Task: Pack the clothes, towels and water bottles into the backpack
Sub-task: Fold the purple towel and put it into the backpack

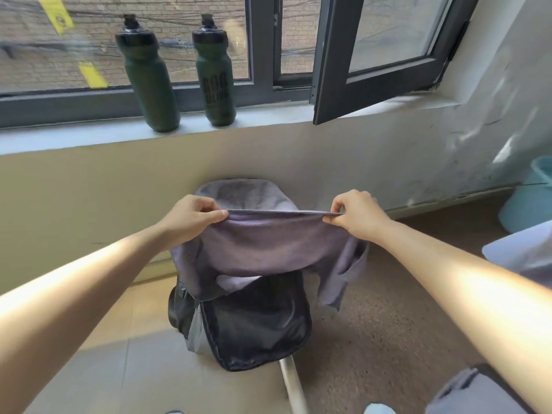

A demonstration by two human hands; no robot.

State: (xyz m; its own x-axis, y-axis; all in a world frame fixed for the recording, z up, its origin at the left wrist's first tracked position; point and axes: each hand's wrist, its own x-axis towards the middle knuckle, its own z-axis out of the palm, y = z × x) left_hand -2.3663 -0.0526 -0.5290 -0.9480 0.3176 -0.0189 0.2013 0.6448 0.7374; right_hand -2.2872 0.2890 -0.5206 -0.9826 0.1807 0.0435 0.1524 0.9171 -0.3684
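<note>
1. Both hands are up in front of the camera, holding a greyish-purple garment (268,249) stretched out between them by its top edge.
2. The left hand (191,218) pinches one end of that edge, fingers (215,218) curled tight on the cloth. The right hand (357,213) does the same at the other end.
3. The garment sags in the middle and hangs right above the backpack (257,324). One loose end dangles down on the right side.
4. The backpack is dark, sits on the floor (373,324) against the wall under the window, and it's unzipped with the front panel flopped towards the camera. Some pale grey fabric shows at its top and in the opening; can't tell what it is.
5. The two dark green water bottles are upright on the windowsill (74,135), near each other but not touching: the left bottle (149,85) and the right bottle (215,82), which has black lettering.
6. There's a light blue bucket (528,204) on the floor at far right, and an open window sash (388,55) swung inward above the sill.
</note>
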